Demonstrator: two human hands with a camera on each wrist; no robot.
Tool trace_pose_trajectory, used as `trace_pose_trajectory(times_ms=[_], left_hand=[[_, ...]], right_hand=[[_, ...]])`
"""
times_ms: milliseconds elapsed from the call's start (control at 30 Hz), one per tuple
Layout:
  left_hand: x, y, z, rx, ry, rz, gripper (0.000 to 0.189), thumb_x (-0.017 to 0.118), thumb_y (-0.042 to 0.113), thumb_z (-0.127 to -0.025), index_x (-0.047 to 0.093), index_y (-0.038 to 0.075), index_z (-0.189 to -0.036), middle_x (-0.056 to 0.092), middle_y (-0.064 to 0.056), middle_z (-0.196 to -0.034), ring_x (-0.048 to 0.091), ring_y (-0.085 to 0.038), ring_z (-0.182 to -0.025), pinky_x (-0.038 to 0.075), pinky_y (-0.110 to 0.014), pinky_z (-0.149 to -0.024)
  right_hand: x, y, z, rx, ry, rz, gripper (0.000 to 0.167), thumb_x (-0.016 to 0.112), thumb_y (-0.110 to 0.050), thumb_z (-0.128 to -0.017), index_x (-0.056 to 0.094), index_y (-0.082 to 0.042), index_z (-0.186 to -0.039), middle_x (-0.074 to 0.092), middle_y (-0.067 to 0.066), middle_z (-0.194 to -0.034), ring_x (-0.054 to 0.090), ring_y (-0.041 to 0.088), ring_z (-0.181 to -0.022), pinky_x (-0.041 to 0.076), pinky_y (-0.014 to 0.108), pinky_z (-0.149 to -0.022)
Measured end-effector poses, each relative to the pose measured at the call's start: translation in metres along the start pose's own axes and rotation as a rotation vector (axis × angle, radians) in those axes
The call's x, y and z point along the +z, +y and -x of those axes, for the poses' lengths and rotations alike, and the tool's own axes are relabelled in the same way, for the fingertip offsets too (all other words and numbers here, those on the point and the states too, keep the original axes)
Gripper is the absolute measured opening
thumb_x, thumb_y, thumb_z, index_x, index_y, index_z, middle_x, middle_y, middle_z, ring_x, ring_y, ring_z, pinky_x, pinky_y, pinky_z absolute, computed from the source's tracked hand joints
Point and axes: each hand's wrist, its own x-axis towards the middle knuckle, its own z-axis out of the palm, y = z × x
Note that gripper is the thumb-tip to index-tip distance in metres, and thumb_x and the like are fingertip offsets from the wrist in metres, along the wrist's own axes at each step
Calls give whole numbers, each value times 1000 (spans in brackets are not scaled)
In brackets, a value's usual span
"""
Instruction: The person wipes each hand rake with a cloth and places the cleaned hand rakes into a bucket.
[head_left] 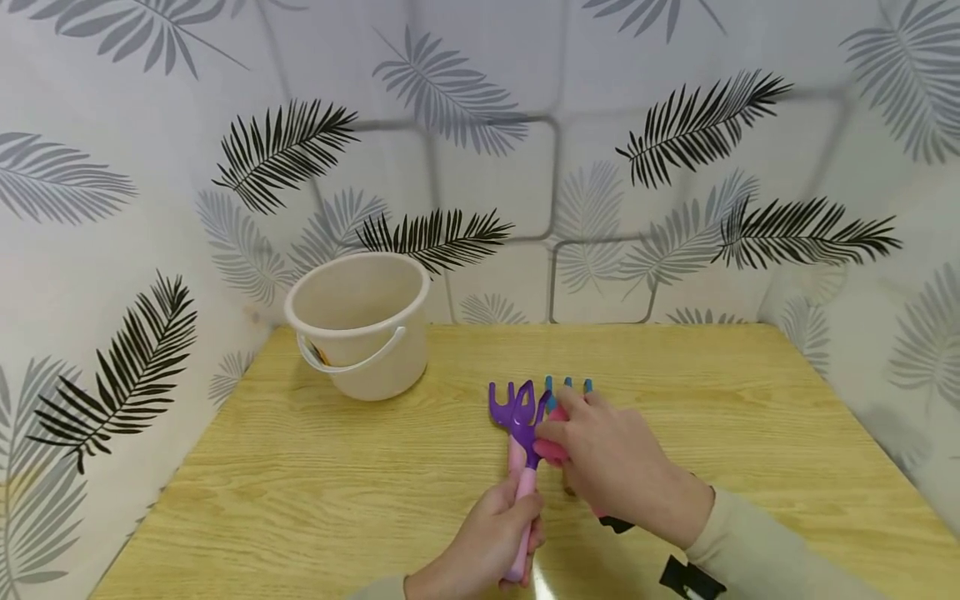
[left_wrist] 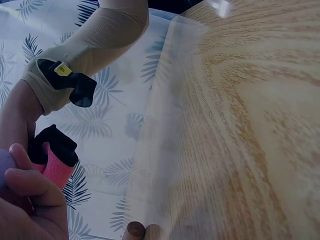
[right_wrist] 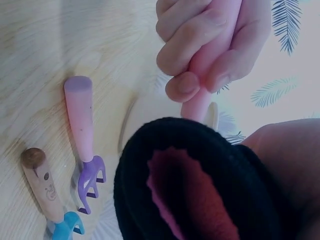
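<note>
My left hand [head_left: 487,529] grips the pink handle of a small garden tool [head_left: 527,482], its pronged purple head pointing away from me. My right hand [head_left: 611,454] pinches a pink glove [head_left: 551,452] close against that purple head. In the right wrist view the glove's black cuff [right_wrist: 135,170] gapes towards the camera, pink inside. Beneath the held tool lies a purple rake [head_left: 501,411] with a pink handle [right_wrist: 80,117]. Beside it on the table is a blue rake [head_left: 567,385] with a wooden handle [right_wrist: 42,187], mostly hidden by my right hand in the head view.
A cream bucket [head_left: 378,354] with its handle hanging down stands at the back left of the wooden table [head_left: 300,483]. Leaf-patterned sheeting [head_left: 487,167] hangs behind and around the sides. A black strap [head_left: 690,577] sits on the right sleeve.
</note>
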Motion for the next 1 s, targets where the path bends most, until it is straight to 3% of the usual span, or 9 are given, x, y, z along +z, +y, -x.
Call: trace_pose_trajectory(times_ms=[133,267,400,533,700,900,1000], left_hand=[[1,1,2,-12,-5,-15,19,47,23,-103,47,4,-106,51,1,-63,46,-9,-35,32,-18,-31],[2,2,3,-37,-20,-11,22,47,25,-103,46,4,-108,52,1,-65,47,-9,-36,32,-18,-31],[4,3,4,-37,-14,4,28,49,26,-103,46,0,-113,53,0,-65,47,-9,-36,33,-18,-31],[4,4,6,-51,-16,26,28,49,27,-104,48,-2,-105,54,0,-64,47,-8,-35,33,-18,-31],[5,4,6,-47,-17,33,23,49,25,-103,46,2,-101,53,1,-63,47,-8,-35,33,-18,-31],[4,4,6,-28,-12,-15,22,49,25,-103,47,3,-100,53,1,-64,47,-8,-35,33,-18,-31],[4,5,5,-31,-12,-28,24,49,28,-104,48,4,-101,53,0,-64,48,-9,-36,33,-18,-31]], right_hand=[[3,1,-3,33,-26,-13,37,80,-11,-66,76,-28,-99,61,6,-100,59,24,-74,48,29,-42],[5,3,-6,58,-39,-4,41,79,-11,-64,76,-26,-102,55,4,-93,50,20,-68,44,26,-40],[9,8,-8,84,-8,32,36,83,-13,-67,76,-22,-101,54,4,-90,53,21,-69,48,29,-40],[12,11,-8,108,15,63,27,85,-17,-73,76,-21,-98,56,7,-91,57,25,-70,53,34,-42],[10,9,-4,74,1,68,29,84,-17,-74,76,-24,-101,58,7,-94,58,25,-72,54,35,-44],[3,0,3,16,46,81,38,80,-11,-63,75,-26,-97,58,6,-95,55,24,-72,44,30,-38],[1,-6,6,-6,62,85,35,79,-10,-65,75,-26,-96,60,6,-100,59,24,-75,44,28,-38]])
